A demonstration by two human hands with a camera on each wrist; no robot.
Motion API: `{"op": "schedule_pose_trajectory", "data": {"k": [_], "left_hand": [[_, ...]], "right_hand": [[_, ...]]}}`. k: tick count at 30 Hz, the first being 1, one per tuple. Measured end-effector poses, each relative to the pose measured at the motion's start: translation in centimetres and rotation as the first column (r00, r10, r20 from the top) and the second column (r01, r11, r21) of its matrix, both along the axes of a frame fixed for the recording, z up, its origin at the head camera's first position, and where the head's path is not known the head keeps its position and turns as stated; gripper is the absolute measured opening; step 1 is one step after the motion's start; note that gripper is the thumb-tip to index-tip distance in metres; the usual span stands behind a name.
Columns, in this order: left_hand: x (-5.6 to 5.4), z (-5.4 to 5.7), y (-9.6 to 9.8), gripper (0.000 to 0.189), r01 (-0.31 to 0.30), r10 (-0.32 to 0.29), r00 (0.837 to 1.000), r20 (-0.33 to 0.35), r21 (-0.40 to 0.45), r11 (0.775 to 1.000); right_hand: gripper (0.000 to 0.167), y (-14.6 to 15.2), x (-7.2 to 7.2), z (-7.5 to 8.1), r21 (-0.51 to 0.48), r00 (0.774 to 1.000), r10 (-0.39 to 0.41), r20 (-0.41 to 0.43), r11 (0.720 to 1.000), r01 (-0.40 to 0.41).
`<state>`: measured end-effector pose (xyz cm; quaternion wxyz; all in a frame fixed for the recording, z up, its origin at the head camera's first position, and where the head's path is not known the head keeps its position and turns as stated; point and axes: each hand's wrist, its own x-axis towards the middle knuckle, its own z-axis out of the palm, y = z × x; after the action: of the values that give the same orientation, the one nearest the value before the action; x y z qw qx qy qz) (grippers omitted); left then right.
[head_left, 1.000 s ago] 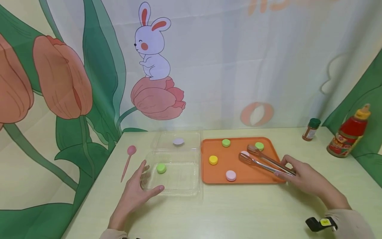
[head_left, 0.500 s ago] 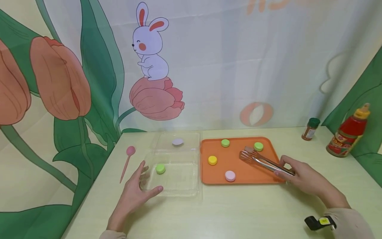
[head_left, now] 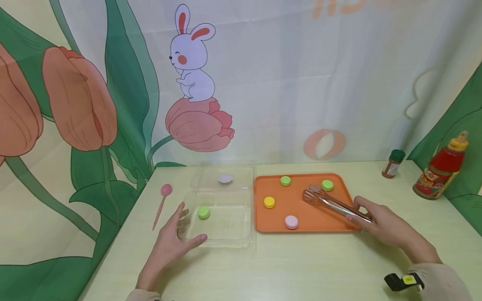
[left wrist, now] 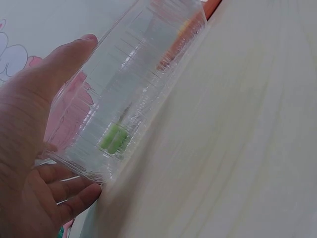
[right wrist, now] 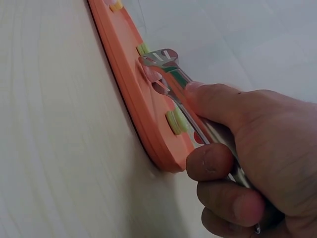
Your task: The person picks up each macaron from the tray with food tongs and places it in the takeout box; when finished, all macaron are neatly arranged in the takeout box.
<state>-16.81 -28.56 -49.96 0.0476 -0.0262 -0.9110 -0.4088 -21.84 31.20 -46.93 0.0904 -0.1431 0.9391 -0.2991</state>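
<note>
My right hand grips metal tongs that reach over an orange tray. At their tips a pink macaron sits between the two arms in the right wrist view; in the head view it is mostly hidden. Two green macarons, a yellow one and another pink macaron lie on the tray. My left hand rests at the left near corner of a clear plastic box, thumb and fingers spread. Inside the box is a green macaron.
The box's lid is folded back, with a small pale oval on it. Left of the box lies a pink spoon. A spice jar and a red sauce bottle stand at the back right. A printed curtain hangs behind the table.
The tongs' arms have closed together around the pink macaron on the tray, which was visible between them a second ago. My left hand stays in place.
</note>
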Motion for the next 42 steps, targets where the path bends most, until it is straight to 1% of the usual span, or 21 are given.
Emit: {"op": "schedule_pose_trajectory", "data": {"k": [7, 12, 15, 19, 25, 31, 35, 38, 42], "left_hand": [[0.0, -0.1, 0.0, 0.131, 0.0, 0.0, 1.0, -0.011, -0.002, 1.0], [0.1, -0.2, 0.0, 0.13, 0.002, -0.002, 1.0, -0.016, -0.002, 1.0], [0.1, -0.1, 0.0, 0.131, 0.002, -0.002, 1.0, -0.005, 0.007, 1.0], [0.1, 0.0, 0.1, 0.131, 0.0, -0.001, 1.0, 0.008, 0.01, 1.0], [0.1, 0.1, 0.1, 0.13, 0.003, -0.003, 1.0, 0.005, 0.013, 1.0], [0.1, 0.2, 0.1, 0.13, 0.004, -0.004, 1.0, 0.007, 0.015, 1.0], [0.1, 0.2, 0.1, 0.131, 0.005, -0.005, 1.0, 0.006, 0.014, 1.0], [0.0, 0.1, 0.1, 0.131, 0.004, -0.004, 1.0, 0.006, 0.009, 1.0], [0.0, 0.2, 0.1, 0.131, 0.004, -0.004, 1.0, 0.01, 0.008, 1.0]], "right_hand": [[0.03, -0.1, 0.2, 0.6, 0.005, 0.998, -0.004, -0.069, 1.0, 0.005], [0.028, -0.6, 0.0, 1.1, -0.003, 0.993, 0.016, -0.114, 1.0, -0.017], [0.027, -1.2, -0.1, 1.8, -0.014, 0.988, 0.039, -0.152, 0.999, -0.041], [0.025, -2.5, -0.2, 3.1, -0.033, 0.98, 0.07, -0.189, 0.996, -0.077], [0.028, -5.8, -0.5, 5.1, -0.044, 0.973, 0.111, -0.202, 0.991, -0.123], [0.025, -9.9, -1.1, 6.3, -0.078, 0.962, 0.173, -0.212, 0.978, -0.193], [0.021, -12.7, -1.4, 6.7, -0.09, 0.945, 0.246, -0.217, 0.959, -0.27], [0.021, -14.8, -1.6, 6.9, -0.074, 0.926, 0.312, -0.213, 0.94, -0.334], [0.022, -17.2, -2.0, 6.8, -0.027, 0.906, 0.376, -0.194, 0.921, -0.388]]}}
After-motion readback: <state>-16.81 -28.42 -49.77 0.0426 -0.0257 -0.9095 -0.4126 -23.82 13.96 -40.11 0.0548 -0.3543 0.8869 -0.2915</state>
